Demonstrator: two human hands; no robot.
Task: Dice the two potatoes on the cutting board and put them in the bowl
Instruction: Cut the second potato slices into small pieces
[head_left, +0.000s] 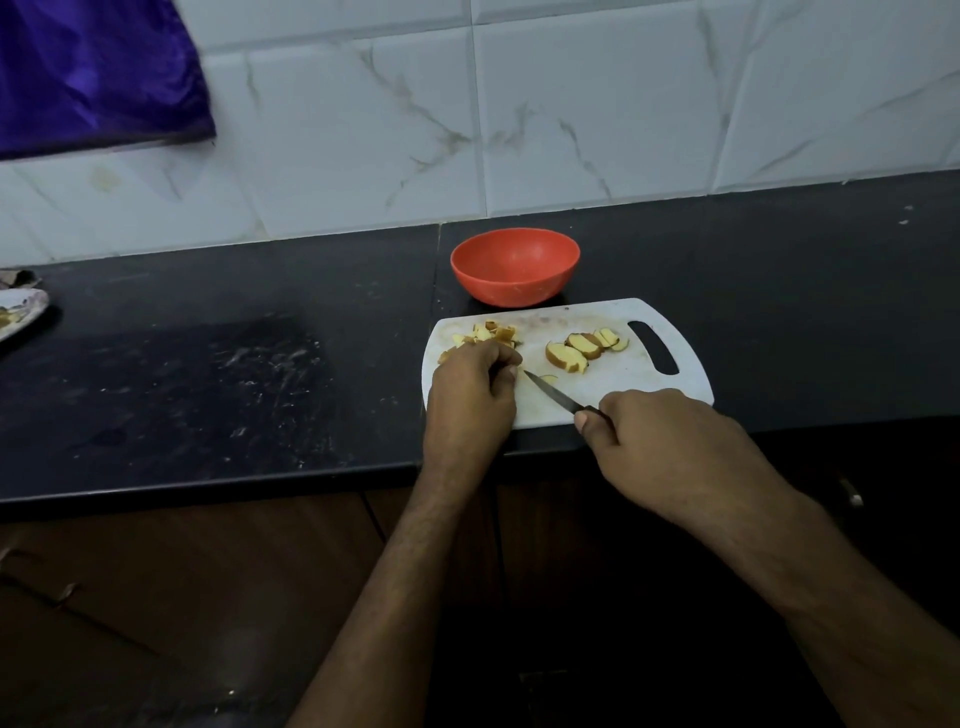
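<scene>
A white cutting board (623, 384) lies on the black counter. Diced potato pieces (491, 333) are piled at its far left corner. Several potato slices (584, 348) lean in a row near the board's handle slot. My left hand (470, 395) sits over the left part of the board with its fingers curled by the diced pile; what it holds is hidden. My right hand (654, 441) grips a small dark knife (553, 393), whose tip points left toward my left thumb. An empty red bowl (514, 267) stands just behind the board.
The black counter (208, 389) stretches left, dusty and scratched, up to a white tiled wall. A plate (21, 312) with scraps pokes in at the far left edge. A purple cloth (98, 73) hangs at the top left. Wooden cabinets lie below the counter's front edge.
</scene>
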